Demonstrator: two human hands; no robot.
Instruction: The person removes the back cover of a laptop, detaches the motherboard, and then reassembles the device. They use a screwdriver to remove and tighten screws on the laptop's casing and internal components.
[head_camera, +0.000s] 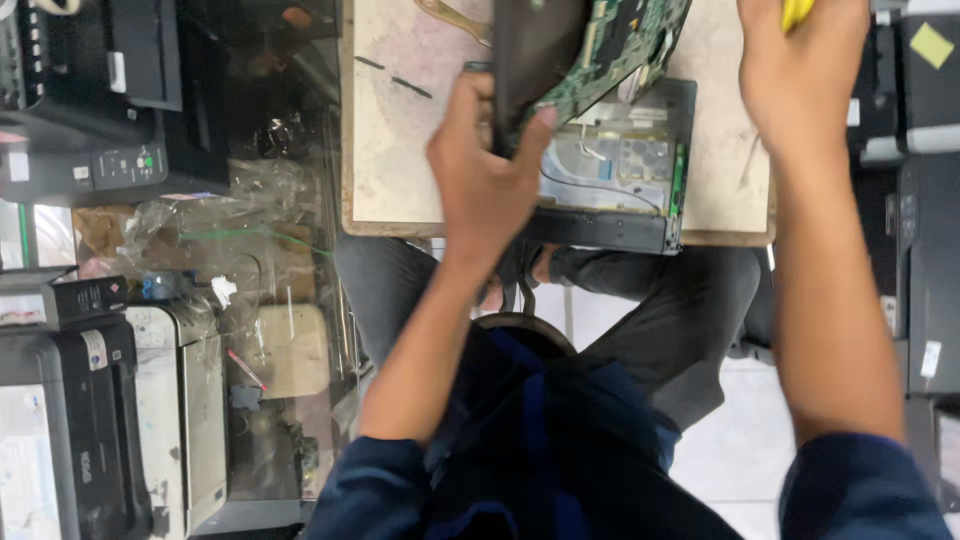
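My left hand (485, 175) grips a green circuit board (610, 45) together with a dark panel (535, 50), lifting them tilted above an opened laptop base (620, 175). The base lies on a small worn table (400, 120) and shows ribbon cables and a thin black wire inside. My right hand (800, 70) is raised at the table's right side, closed around a yellow tool handle (795, 12) that runs out of the frame.
Black printers (90, 90) stand at the left, with a white printer (180, 410) and a clear plastic bag (230, 230) below them. More dark machines (925, 200) line the right edge. My knees sit under the table's near edge.
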